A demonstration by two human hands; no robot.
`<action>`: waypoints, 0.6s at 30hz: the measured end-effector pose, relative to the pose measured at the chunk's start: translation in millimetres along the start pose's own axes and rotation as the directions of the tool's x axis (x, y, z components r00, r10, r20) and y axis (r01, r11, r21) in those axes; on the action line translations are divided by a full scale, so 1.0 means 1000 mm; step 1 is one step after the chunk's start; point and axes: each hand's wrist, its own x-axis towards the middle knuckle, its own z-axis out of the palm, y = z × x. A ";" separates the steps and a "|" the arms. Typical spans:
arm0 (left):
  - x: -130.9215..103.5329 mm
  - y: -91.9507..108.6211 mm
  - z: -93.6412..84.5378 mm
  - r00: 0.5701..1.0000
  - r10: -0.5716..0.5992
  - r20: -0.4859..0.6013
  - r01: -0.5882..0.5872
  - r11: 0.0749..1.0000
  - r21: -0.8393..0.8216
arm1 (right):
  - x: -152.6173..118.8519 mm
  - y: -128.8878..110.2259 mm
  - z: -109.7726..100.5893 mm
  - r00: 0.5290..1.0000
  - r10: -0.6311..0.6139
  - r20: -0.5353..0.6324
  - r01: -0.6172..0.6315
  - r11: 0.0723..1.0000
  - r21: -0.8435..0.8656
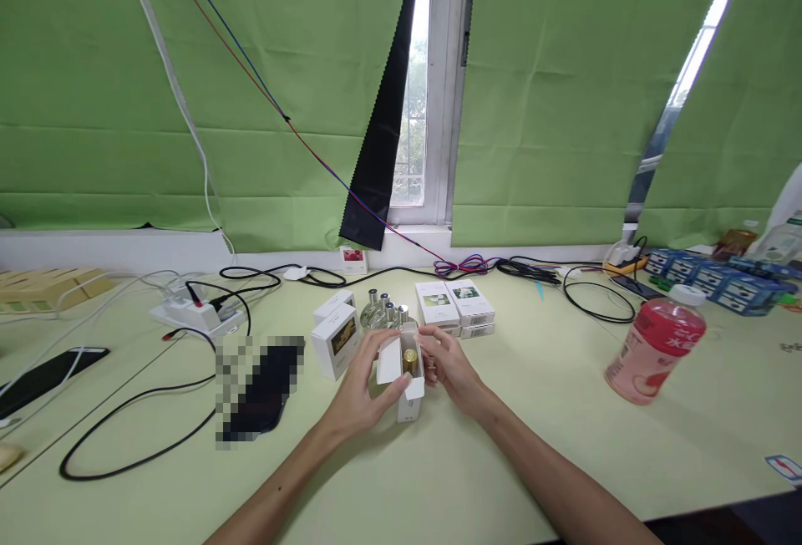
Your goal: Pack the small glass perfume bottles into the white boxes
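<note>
A small white box (409, 408) stands upright on the pale green table with its flaps open, and a gold-capped bottle (410, 360) shows inside it. My left hand (363, 386) grips the box from the left, its thumb at the front rim. On the other side my right hand (452, 368) has its fingers bent against the box's right flap and wall. Just behind are several glass bottles (387, 309) with silver caps. White boxes with a dark picture (338, 341) stand to their left, and flat stacked white boxes (437, 304) lie to their right.
A pink-labelled drink bottle (657, 346) stands at the right. Blue packs (720, 282) are at the far right. To the left lie a blurred dark phone (266, 390), a white power strip (199, 313) and looping black cables. Another phone (53, 374) is farther left.
</note>
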 end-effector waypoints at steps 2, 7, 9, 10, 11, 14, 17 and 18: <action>0.000 0.000 0.000 1.000 0.002 0.008 -0.002 1.000 -0.007 | 0.000 0.000 0.001 1.000 0.010 -0.005 -0.010 1.000 -0.008; -0.002 0.000 -0.001 1.000 0.002 0.005 -0.002 1.000 -0.002 | -0.001 0.000 0.002 1.000 0.004 -0.003 -0.004 0.999 -0.041; -0.001 0.001 -0.001 1.000 0.007 0.000 -0.007 1.000 0.003 | -0.001 0.000 0.002 1.000 0.000 -0.002 0.000 0.998 -0.058; -0.001 0.001 -0.001 1.000 0.012 -0.004 -0.012 1.000 0.005 | -0.001 0.001 0.002 1.000 -0.003 -0.002 0.003 0.998 -0.064; 0.000 0.002 -0.001 1.000 0.014 -0.009 -0.014 1.000 0.006 | -0.001 0.001 0.001 1.000 -0.006 -0.002 0.006 0.998 -0.070; 0.001 0.002 0.000 1.000 0.014 -0.008 -0.014 1.000 0.001 | 0.000 0.003 0.000 1.000 -0.015 0.003 0.015 0.997 -0.079; 0.000 0.001 0.000 1.000 0.011 -0.001 -0.011 1.000 0.002 | 0.001 0.005 0.000 1.000 -0.022 -0.003 0.021 0.997 -0.079; 0.000 0.000 0.000 1.000 0.009 -0.001 -0.009 1.000 0.003 | 0.002 0.006 0.000 1.000 -0.022 -0.006 0.022 0.997 -0.080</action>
